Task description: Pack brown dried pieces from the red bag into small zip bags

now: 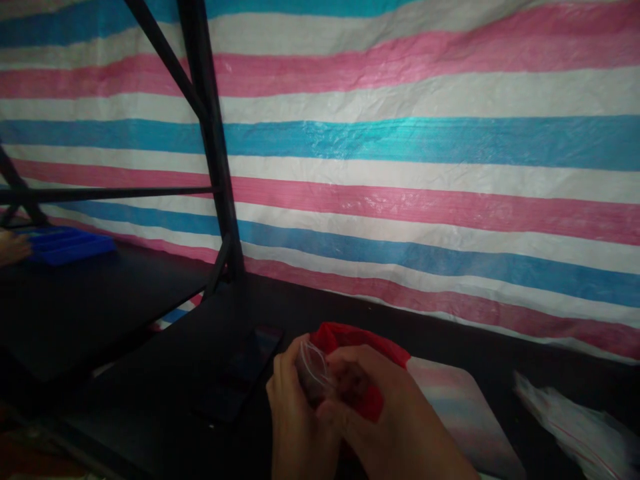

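Note:
Near the bottom centre, my left hand (295,407) is wrapped round a small clear plastic bag (314,370) with something dark in it. My right hand (377,400) pinches the bag's edge from the right, fingers bent. Behind and beneath both hands lies a red bag or cloth (363,339), partly hidden by them. A pale, shiny flat sheet or case (460,407) rests on the black table (165,373) just right of my right hand.
A dark phone (245,373) lies left of my hands. Clear plastic bags (580,427) are at the right. Another person's hand (14,247) is beside a blue tray (70,245) at the far left. A black metal frame (213,140) stands before striped sheeting (425,140).

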Available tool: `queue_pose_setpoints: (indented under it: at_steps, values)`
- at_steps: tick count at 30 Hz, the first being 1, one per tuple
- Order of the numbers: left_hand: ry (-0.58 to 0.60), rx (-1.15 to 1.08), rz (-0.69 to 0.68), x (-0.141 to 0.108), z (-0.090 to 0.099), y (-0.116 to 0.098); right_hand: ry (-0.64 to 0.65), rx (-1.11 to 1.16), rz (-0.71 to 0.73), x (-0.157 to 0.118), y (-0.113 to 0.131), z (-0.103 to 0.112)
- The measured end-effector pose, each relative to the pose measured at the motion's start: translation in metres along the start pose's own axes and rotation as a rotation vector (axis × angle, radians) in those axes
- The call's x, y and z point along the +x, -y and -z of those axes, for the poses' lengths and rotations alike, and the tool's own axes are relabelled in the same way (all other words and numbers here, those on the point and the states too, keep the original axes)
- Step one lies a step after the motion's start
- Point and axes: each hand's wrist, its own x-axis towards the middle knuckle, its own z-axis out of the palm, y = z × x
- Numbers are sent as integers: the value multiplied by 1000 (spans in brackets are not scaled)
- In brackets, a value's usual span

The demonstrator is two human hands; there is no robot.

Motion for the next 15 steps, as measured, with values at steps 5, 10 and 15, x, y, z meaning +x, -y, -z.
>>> queue_pose_setpoints:
  at_steps: [5, 10, 15]
  values:
    - [99, 41, -120, -14, -7, -15, -175, 122, -26, -8, 2, 30]
    - [105, 41, -401, -21, -2, -20, -382, 113, -76, -30, -23, 104]
    - [5, 44, -528, -21, 7, -18, -379, -37, -229, -42, -65, 136]
